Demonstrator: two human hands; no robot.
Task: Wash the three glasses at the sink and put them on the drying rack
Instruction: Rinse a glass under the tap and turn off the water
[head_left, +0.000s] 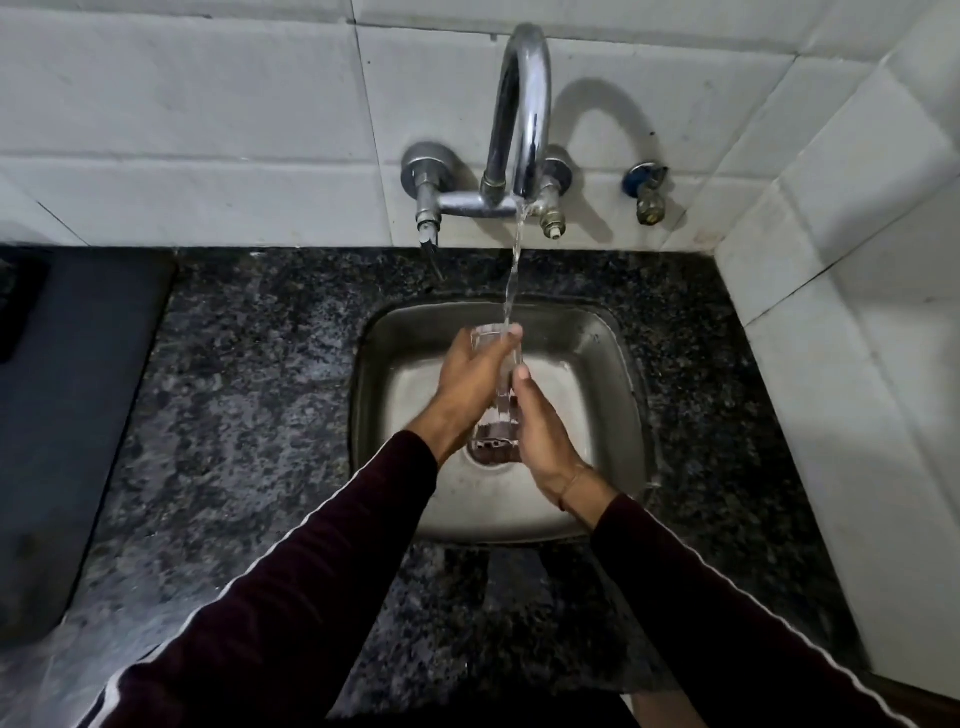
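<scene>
One clear glass (497, 415) stands upright over the steel sink (597, 374), held between both hands. My left hand (470, 387) wraps its left side with fingertips at the rim. My right hand (543, 431) presses flat against its right side. Water runs from the chrome tap (522, 114) in a thin stream (514, 275) into the glass's open mouth. No other glass is in view, and no drying rack is clearly visible.
Dark speckled granite counter (249, 405) surrounds the sink. A dark flat mat or tray (67, 415) lies at the left edge. White tiled walls (857, 260) close in behind and on the right, with a small side valve (647, 192).
</scene>
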